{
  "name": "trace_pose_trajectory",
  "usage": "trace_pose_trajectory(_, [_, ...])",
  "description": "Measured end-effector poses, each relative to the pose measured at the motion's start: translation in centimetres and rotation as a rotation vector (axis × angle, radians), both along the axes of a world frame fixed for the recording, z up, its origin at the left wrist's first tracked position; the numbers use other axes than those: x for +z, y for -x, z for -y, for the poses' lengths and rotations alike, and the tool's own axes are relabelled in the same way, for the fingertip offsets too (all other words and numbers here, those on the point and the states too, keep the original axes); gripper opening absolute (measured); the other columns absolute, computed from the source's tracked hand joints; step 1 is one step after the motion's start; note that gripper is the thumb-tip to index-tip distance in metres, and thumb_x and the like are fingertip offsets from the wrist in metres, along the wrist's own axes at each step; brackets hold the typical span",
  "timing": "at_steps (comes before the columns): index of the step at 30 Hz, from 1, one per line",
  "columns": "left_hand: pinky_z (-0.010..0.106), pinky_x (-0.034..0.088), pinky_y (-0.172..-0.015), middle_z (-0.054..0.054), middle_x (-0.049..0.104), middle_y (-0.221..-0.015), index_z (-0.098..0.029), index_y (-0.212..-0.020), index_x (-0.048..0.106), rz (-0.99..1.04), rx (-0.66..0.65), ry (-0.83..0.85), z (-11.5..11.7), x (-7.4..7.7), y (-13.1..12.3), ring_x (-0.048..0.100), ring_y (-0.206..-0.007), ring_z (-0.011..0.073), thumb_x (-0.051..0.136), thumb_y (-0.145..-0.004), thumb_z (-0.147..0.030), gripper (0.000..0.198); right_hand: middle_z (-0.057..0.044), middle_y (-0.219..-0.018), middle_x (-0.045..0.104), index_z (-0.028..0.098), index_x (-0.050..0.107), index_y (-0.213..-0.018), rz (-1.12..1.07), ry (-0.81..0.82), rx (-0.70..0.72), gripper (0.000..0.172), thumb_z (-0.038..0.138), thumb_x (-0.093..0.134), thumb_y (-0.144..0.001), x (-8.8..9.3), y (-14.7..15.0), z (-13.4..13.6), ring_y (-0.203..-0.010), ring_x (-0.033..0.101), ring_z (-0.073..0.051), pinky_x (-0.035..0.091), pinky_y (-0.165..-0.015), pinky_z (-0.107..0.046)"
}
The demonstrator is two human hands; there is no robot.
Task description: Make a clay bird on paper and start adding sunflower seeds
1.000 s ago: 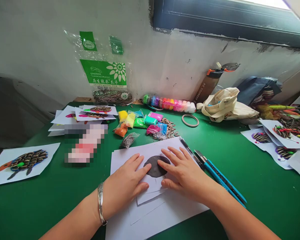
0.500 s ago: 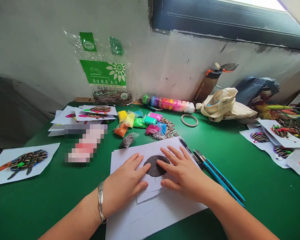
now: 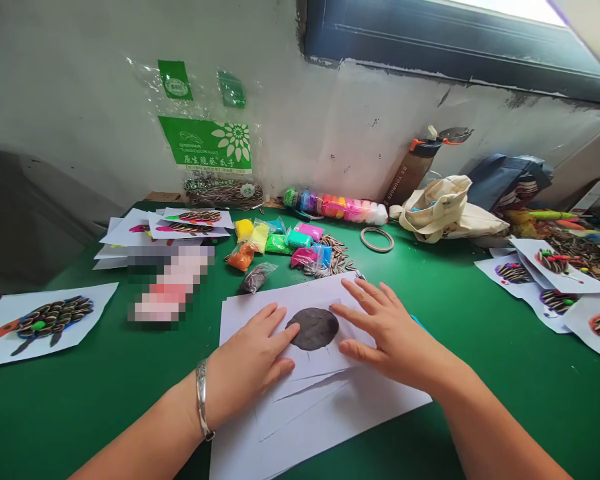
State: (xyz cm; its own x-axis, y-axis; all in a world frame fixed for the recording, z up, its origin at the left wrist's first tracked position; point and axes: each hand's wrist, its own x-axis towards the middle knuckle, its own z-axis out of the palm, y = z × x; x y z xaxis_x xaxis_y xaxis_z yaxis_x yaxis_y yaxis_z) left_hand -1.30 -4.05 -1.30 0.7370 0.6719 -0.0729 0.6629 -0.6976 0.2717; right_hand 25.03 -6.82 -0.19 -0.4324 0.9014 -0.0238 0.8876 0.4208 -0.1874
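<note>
A flat dark grey clay disc (image 3: 313, 328) lies on a small white paper (image 3: 325, 357) atop a stack of white sheets (image 3: 340, 417). My left hand (image 3: 250, 363), with a silver bracelet on the wrist, rests flat on the paper, fingertips at the disc's left edge, fingers open. My right hand (image 3: 387, 333) lies flat just right of the disc, fingers spread, holding nothing.
Small bags of coloured clay (image 3: 280, 243) and loose sunflower seeds (image 3: 337, 257) sit behind the papers. Finished seed pictures (image 3: 45, 320) lie left and right (image 3: 550, 267). A tape ring (image 3: 377, 239), cloth bag (image 3: 445, 207), bottle (image 3: 415, 167) and clay tube row (image 3: 337, 207) stand by the wall.
My right hand has slid off the disc to the right, uncovering it and hiding the blue pens. The left hand has barely moved.
</note>
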Motion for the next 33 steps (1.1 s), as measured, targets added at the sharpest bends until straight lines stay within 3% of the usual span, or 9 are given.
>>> trace_pose_trajectory(5, [0.054,0.044,-0.105,0.021,0.049,-0.141,-0.014,-0.132,0.056,0.004,0.004,0.013,0.1,0.2,0.0,0.039,-0.135,0.0388,0.063,-0.086,-0.022,0.047,-0.010,-0.151,0.039,0.029,0.059,-0.129,0.006,0.033,0.050,0.050,0.056,0.056,-0.087,-0.5,0.3,0.2,-0.139,0.030,-0.038,0.020,-0.108,-0.070])
trace_pose_trajectory(12, [0.054,0.043,-0.106,0.021,0.047,-0.143,-0.014,-0.133,0.055,-0.044,0.003,0.006,0.0,0.1,-0.2,0.037,-0.137,0.0381,0.062,-0.088,-0.022,0.047,-0.007,-0.158,0.024,0.035,0.053,-0.135,-0.006,0.109,0.034,0.053,0.060,0.051,-0.088,0.9,-0.8,0.4,-0.143,0.020,-0.037,0.016,-0.110,-0.068])
trace_pose_trajectory(18, [0.052,0.044,-0.105,0.021,0.047,-0.143,-0.014,-0.133,0.055,-0.067,-0.002,-0.006,0.1,0.1,-0.2,0.038,-0.136,0.0373,0.061,-0.088,-0.023,0.047,-0.005,-0.154,0.034,0.034,0.063,-0.123,0.038,0.191,0.028,0.041,0.049,0.061,-0.085,1.3,0.1,0.7,-0.142,0.025,-0.038,0.017,-0.110,-0.068])
trace_pose_trajectory(23, [0.052,0.044,-0.105,0.020,0.047,-0.143,-0.015,-0.134,0.055,-0.072,0.000,-0.009,0.1,0.1,-0.2,0.037,-0.136,0.0368,0.060,-0.089,-0.023,0.046,-0.003,-0.157,0.027,0.038,0.058,-0.128,0.027,0.169,0.031,0.045,0.050,0.060,-0.085,1.4,-0.1,1.0,-0.143,0.021,-0.037,0.017,-0.110,-0.068])
trace_pose_trajectory(29, [0.051,0.044,-0.105,0.019,0.048,-0.142,-0.016,-0.132,0.056,-0.052,0.002,-0.010,0.1,0.1,-0.1,0.038,-0.136,0.0365,0.061,-0.088,-0.024,0.045,-0.003,-0.154,0.035,0.039,0.064,-0.121,0.028,0.184,0.042,0.037,0.046,0.062,-0.085,1.4,0.2,1.0,-0.142,0.025,-0.038,0.019,-0.108,-0.070])
trace_pose_trajectory(33, [0.052,0.044,-0.105,0.020,0.048,-0.142,-0.015,-0.132,0.057,-0.018,0.005,-0.006,0.1,-0.1,0.0,0.038,-0.136,0.0371,0.062,-0.087,-0.023,0.046,-0.003,-0.155,0.033,0.039,0.062,-0.123,0.020,0.160,0.055,0.039,0.047,0.062,-0.085,1.3,0.1,0.9,-0.142,0.024,-0.037,0.018,-0.108,-0.069])
